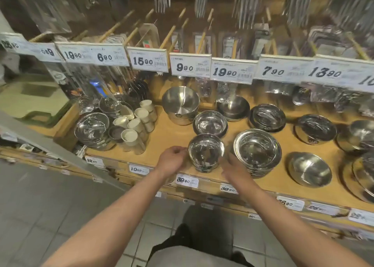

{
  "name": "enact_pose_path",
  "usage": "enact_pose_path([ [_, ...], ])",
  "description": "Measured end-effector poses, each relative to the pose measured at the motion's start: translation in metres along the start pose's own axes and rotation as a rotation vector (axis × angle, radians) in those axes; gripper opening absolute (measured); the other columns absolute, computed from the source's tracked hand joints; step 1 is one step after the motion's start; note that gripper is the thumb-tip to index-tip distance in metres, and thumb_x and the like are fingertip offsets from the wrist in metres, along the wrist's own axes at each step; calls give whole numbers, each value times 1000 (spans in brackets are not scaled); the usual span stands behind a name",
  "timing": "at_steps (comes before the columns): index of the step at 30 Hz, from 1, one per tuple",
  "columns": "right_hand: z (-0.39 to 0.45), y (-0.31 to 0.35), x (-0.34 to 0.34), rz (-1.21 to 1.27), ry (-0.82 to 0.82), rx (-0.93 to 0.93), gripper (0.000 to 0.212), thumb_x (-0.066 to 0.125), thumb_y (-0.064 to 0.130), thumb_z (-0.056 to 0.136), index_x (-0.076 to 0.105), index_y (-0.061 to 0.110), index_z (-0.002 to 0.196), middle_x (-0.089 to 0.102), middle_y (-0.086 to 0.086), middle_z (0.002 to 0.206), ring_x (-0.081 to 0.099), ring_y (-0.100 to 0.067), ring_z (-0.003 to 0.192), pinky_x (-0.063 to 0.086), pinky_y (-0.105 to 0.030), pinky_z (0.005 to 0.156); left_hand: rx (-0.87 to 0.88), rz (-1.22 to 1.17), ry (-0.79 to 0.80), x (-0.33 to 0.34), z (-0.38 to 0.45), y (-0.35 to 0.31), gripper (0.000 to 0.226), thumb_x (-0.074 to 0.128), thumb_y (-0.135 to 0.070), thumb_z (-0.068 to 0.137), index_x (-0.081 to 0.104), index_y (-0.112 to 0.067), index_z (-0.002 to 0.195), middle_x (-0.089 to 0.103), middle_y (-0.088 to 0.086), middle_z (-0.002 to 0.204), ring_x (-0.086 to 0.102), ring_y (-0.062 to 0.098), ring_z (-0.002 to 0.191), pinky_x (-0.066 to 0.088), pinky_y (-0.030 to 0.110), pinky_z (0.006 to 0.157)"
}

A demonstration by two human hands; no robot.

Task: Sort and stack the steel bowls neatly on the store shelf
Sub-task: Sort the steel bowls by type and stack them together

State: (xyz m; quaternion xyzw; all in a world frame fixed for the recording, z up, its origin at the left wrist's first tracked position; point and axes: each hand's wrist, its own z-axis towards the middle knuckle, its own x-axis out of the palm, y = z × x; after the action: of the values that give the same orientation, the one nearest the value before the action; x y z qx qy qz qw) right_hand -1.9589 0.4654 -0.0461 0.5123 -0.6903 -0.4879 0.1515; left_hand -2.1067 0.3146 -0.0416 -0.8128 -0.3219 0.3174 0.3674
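Observation:
A short stack of small steel bowls (205, 152) stands near the front edge of the wooden shelf (168, 133). My left hand (172, 159) is at its left side, fingers curled against the rim. My right hand (232, 168) is at its right side, low by the base, fingers blurred. Just behind stands a similar small stack (210, 124). To the right sits a wider stack of shallow bowls (257, 151). A tall stack of deep bowls (180, 102) stands at the back.
More steel bowls (309, 168) and stacks (314, 129) fill the shelf's right side. At the left are a large steel bowl (92, 130) and white-lidded glass shakers (133, 140). Price tags (190, 66) and packaged cutlery hang above the shelf.

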Motion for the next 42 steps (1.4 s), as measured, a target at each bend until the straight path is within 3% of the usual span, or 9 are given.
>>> enact_pose_path([
  [7,17,10,37,-107,-263,21,41,54,33,102,55,20,141,69,-1,124,63,-21,108,43,-28,87,89,217,125,-5,32,-6,14,65,-27,93,64,-30,107,70,-8,95,67,18,90,58,39,90],
  [10,12,14,46,-99,-264,5,37,59,28,100,57,22,136,70,1,113,66,-23,106,53,-35,91,166,298,130,-15,38,-3,10,64,-27,93,63,-30,102,68,-4,93,60,16,82,56,39,84],
  [15,13,21,55,-149,-271,0,20,62,24,97,61,25,117,68,7,94,65,-17,91,43,-24,72,303,421,142,-29,42,-3,17,62,-28,95,60,-34,79,61,-13,72,56,12,70,40,24,58],
  [20,11,26,56,-208,-261,-48,18,63,21,97,61,24,115,66,10,95,63,-10,88,42,-13,67,362,466,142,-33,45,-3,14,61,-26,95,63,-27,80,61,-12,68,60,14,71,40,20,56],
  [26,11,27,58,-195,-231,-5,22,62,19,98,66,15,120,74,4,103,70,-16,93,57,-34,86,367,499,156,-35,51,-3,21,64,-27,89,63,-39,72,63,-19,63,60,3,64,43,13,54],
  [31,14,40,41,-303,-288,2,43,62,31,99,59,10,136,71,-4,117,65,-20,105,42,-22,84,363,487,154,-49,50,-13,35,60,-38,94,63,-27,127,65,-12,100,64,9,88,49,21,70],
  [35,24,63,8,-355,-358,-99,31,63,26,97,67,11,124,72,-4,111,65,-21,103,47,-28,85,414,483,97,-76,44,-41,56,50,-73,81,58,-27,112,63,-21,91,61,-9,70,46,11,61],
  [39,58,87,-21,-392,-355,-129,15,62,20,97,68,8,104,72,-9,100,66,-29,93,51,-39,83,364,370,-13,-88,48,-63,18,60,-46,94,62,-33,106,70,-4,104,67,17,91,58,42,85],
  [42,90,98,-32,-483,-305,-112,31,60,22,99,66,2,122,71,-16,117,65,-33,108,51,-43,93,306,279,-38,-86,51,-68,11,62,-31,97,67,-28,106,71,-2,104,66,23,100,56,48,94],
])
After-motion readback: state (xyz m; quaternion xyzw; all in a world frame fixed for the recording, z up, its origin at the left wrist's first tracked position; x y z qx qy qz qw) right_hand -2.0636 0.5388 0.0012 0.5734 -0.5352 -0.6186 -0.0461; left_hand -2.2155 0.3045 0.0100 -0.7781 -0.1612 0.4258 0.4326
